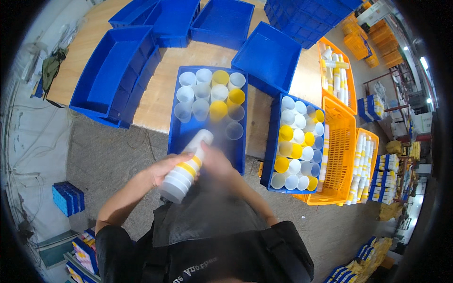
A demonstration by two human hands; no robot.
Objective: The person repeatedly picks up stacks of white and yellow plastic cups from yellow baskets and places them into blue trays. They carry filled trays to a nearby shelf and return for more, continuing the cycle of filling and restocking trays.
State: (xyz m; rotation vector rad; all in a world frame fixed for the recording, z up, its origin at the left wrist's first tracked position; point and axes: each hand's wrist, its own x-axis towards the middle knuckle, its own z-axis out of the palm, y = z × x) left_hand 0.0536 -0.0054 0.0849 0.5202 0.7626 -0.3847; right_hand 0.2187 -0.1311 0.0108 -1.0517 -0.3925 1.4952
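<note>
My left hand (169, 166) is closed around the middle of a tilted stack of nested plastic cups (175, 183), mostly white and clear with yellow bands. At the stack's upper end my right hand (216, 161) grips a white cup; motion blurs that hand. Just beyond is a blue crate (178, 141) on the table. Rows of upright white, clear and yellow cups (200, 107) fill its far part, and one clear cup (234, 130) stands nearer on the right side. My hands and the stack hang over its near end.
To the right, another blue crate (270, 174) is packed with cups. Beyond it are orange baskets (340, 141), some holding cup stacks (361, 165). Blue crates without cups (113, 70) line the left and far parts of the wooden table (155, 106). More blue crates (68, 198) sit at lower left.
</note>
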